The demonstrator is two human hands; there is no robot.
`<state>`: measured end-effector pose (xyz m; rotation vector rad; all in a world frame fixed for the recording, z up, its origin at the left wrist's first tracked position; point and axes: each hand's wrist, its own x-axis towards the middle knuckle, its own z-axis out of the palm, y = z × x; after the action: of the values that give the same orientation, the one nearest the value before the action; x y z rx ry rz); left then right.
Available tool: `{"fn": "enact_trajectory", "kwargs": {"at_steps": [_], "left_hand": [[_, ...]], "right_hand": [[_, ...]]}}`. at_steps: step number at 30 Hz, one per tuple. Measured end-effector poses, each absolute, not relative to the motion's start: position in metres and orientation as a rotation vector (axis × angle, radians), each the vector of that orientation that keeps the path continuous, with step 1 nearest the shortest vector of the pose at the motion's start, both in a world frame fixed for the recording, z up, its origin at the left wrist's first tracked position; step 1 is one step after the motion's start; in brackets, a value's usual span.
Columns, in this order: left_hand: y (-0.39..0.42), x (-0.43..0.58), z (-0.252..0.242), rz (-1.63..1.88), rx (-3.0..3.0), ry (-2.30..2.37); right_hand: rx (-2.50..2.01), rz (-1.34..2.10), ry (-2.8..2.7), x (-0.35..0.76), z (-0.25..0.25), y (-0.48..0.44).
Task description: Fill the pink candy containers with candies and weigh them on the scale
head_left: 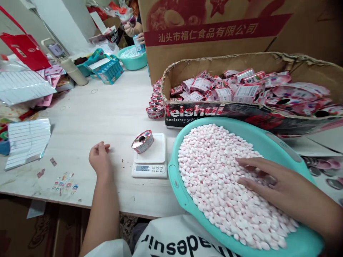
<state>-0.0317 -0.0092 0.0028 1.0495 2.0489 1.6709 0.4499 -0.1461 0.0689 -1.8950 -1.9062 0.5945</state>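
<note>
My right hand rests on the pale pink, pill-shaped candies heaped in a turquoise basin. Its thumb and fingers are apart, with nothing gripped that I can see. On the table to the left of the scale, my left hand lies with its fingers curled in, and no object shows in it. Between the two hands is a white digital scale, its display reading about 128.0. A red and white tin-shaped candy container with a dark round opening on top sits tilted on the scale.
Behind the basin, an open cardboard box holds many similar containers; a row of containers lines its left side. Across the table, another person's hands work above a second turquoise basin. Label sheets and a bottle are left.
</note>
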Motion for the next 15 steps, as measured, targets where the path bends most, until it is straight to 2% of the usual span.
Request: {"fn": "enact_trajectory", "kwargs": {"at_steps": [7,15], "left_hand": [[-0.001,-0.032,0.003,2.004,0.966,1.900],[-0.009,-0.027,0.008,2.101,1.067,1.748]], "right_hand": [[-1.855,0.530,-1.945,0.458,0.057,-0.138],[-1.848,0.279,-2.038,0.458,0.050,-0.146]]}}
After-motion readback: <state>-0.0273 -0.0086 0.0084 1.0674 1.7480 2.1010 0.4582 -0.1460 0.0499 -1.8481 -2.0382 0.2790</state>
